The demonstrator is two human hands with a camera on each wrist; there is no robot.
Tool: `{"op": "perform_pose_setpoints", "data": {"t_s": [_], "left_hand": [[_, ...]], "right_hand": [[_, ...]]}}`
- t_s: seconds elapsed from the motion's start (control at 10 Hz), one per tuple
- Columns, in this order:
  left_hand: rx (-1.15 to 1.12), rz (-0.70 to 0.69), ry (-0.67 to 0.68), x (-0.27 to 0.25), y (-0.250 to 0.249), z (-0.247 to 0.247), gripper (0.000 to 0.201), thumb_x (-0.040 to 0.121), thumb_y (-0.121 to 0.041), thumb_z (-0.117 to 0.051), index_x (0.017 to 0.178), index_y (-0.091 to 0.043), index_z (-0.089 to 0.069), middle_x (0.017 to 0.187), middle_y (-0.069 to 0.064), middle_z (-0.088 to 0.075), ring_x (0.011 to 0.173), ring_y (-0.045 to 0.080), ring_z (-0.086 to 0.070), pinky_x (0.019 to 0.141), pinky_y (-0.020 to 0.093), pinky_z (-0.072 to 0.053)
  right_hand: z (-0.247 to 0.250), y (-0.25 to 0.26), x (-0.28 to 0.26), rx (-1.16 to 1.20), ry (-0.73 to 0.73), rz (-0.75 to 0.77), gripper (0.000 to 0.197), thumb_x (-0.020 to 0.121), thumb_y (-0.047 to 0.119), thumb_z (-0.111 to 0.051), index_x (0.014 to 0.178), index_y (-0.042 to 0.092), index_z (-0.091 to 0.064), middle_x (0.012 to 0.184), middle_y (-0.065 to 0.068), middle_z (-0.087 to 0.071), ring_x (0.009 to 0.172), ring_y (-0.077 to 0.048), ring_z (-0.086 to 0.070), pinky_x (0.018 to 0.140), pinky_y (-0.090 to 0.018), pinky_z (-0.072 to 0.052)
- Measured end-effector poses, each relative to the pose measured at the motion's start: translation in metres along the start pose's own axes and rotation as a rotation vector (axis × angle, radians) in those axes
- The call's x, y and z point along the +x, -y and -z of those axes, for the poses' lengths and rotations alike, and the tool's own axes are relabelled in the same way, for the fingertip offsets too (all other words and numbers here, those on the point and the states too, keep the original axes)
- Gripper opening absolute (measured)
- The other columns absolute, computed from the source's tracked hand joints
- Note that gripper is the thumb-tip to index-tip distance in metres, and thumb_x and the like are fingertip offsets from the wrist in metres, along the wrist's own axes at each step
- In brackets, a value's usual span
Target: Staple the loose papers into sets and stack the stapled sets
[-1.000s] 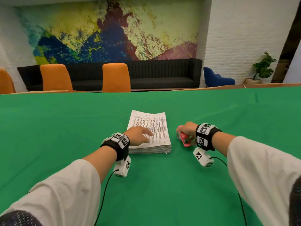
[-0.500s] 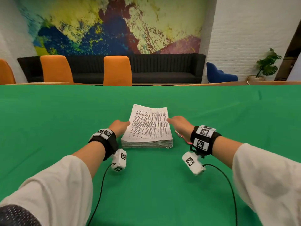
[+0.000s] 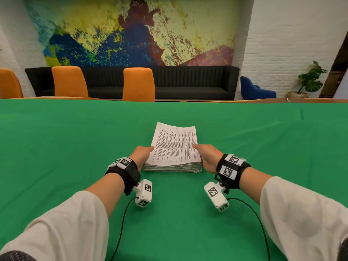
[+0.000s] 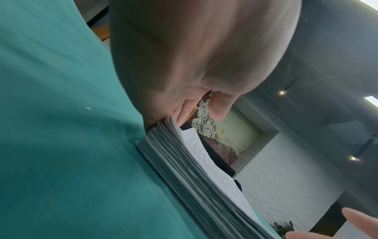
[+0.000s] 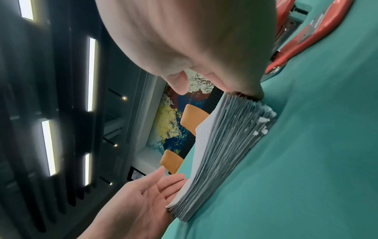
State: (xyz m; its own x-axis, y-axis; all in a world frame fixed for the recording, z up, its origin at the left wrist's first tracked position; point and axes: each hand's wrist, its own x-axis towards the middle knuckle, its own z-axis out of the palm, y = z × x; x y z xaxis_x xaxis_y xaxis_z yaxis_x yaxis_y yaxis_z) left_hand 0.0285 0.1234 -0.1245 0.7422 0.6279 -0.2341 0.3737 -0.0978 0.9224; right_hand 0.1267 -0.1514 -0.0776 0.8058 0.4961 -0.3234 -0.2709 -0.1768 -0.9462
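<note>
A thick stack of printed papers (image 3: 175,147) lies on the green table (image 3: 75,147), middle front. My left hand (image 3: 143,153) rests flat against the stack's left side, palm to the sheet edges, fingers straight. My right hand (image 3: 206,155) presses against the right side in the same way. The left wrist view shows the stack's edge (image 4: 184,169) under my left hand (image 4: 194,64). In the right wrist view the stack (image 5: 225,145) sits between both hands. A red stapler (image 5: 319,35) lies on the cloth just behind my right hand; only a sliver of this stapler (image 3: 219,152) shows in the head view.
Green cloth covers the whole table. Orange chairs (image 3: 138,83) stand along its far edge, with a black sofa (image 3: 188,81) and a painted wall behind. Cables (image 3: 122,223) trail from both wrist cameras toward me.
My right hand let go of the red stapler and moved to the stack's right side. My left hand slid off the top sheet to the left side.
</note>
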Motion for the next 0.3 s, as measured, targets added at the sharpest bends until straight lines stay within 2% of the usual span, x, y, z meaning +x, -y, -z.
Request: {"op": "perform_pose_setpoints", "data": {"t_s": [0.1,0.2,0.3], "left_hand": [[0.072,-0.023,0.039,-0.055,-0.032,0.0,0.057,0.099,-0.034,-0.062,0.141,0.005,-0.054,0.149,0.018,-0.056,0.134,0.036,-0.056,0.117,0.05,-0.042],[0.399,-0.173,-0.012,-0.095,-0.055,0.0,0.048,0.104,-0.023,-0.062,0.148,-0.007,-0.053,0.152,0.01,-0.053,0.136,0.031,-0.053,0.112,0.036,-0.041],[0.498,-0.334,0.014,-0.11,-0.063,-0.002,0.042,0.097,-0.025,-0.071,0.139,-0.024,-0.064,0.152,0.002,-0.056,0.134,0.022,-0.056,0.108,0.03,-0.041]], "right_hand": [[-0.004,0.017,-0.035,-0.061,-0.034,0.084,0.068,0.101,0.03,-0.063,0.156,0.002,-0.035,0.167,-0.012,-0.032,0.153,-0.031,-0.033,0.125,-0.045,-0.027],[0.015,0.031,-0.045,-0.273,-0.207,0.231,0.054,0.101,0.009,-0.061,0.152,0.006,-0.046,0.156,-0.01,-0.047,0.129,-0.025,-0.057,0.106,-0.035,-0.047],[0.037,0.048,-0.057,-0.463,-0.348,0.281,0.038,0.093,0.01,-0.07,0.129,0.02,-0.069,0.136,-0.005,-0.061,0.089,-0.013,-0.065,0.073,-0.024,-0.056]]}}
